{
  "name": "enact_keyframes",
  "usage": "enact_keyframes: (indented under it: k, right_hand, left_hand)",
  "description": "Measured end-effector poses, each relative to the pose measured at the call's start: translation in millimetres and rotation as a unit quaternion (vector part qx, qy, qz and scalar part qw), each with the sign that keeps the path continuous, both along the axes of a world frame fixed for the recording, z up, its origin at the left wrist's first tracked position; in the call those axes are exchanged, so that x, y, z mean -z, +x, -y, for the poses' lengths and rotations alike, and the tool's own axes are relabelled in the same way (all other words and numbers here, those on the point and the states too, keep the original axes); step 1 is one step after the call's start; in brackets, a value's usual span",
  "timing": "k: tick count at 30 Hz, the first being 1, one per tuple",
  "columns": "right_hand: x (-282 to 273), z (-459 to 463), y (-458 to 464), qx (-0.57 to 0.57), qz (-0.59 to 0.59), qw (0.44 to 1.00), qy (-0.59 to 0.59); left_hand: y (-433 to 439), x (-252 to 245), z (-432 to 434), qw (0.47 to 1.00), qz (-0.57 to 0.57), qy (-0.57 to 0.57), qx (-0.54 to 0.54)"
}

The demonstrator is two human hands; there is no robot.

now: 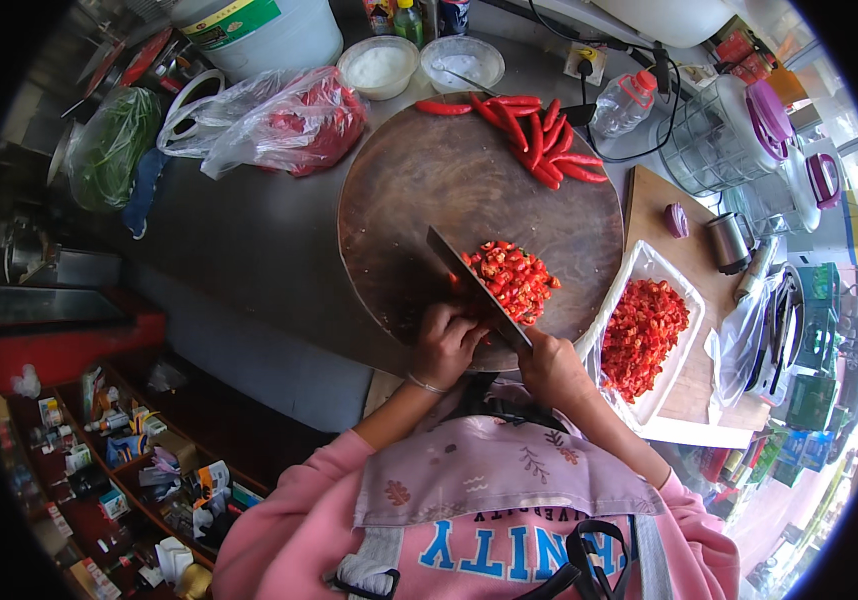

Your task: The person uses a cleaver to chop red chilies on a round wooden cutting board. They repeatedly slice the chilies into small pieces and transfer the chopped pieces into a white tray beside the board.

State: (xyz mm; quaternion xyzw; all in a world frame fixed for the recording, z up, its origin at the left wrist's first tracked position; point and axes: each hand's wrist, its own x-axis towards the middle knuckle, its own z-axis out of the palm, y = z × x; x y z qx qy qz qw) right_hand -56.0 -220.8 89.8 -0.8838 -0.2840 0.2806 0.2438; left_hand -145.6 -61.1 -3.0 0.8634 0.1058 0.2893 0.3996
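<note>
My right hand grips the handle of a cleaver, whose blade stands over a round wooden chopping board. My left hand, its fingers bent, is at the board's near edge, left of the blade; red pieces show beside the fingers, and what they press on is mostly hidden. A heap of chopped red chillies lies against the blade's right side. Whole red chillies are piled at the board's far right edge. To the right, a white lined tray holds more chopped red chillies.
Two bowls of white contents stand behind the board. A plastic bag with red contents lies back left. A rectangular wooden board bears an onion piece and a metal jug. A black cable loops near a plastic bottle.
</note>
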Motion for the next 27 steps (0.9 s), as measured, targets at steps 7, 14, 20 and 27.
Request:
enact_keyframes:
  k: [7, 14, 20, 27]
  right_hand:
    - [-26.0, 19.0, -5.9, 0.01, 0.02, 1.0, 0.022]
    - [-47.2, 32.5, -15.1, -0.007, -0.018, 0.999, -0.027]
    - [-50.3, 29.4, -11.7, -0.019, -0.036, 0.998, -0.05]
    - [-32.9, 12.4, -2.6, -0.031, -0.039, 0.997, -0.056]
  left_hand:
    - [-5.0, 1.8, 0.7, 1.0, 0.007, -0.001, 0.004]
    - [-2.8, 5.7, -0.9, 0.999, 0.038, -0.024, 0.011]
    - [-2.0, 6.4, -2.7, 0.999, 0.036, 0.028, 0.008]
    - [-2.5, 5.9, -1.7, 0.999, 0.01, 0.024, 0.019]
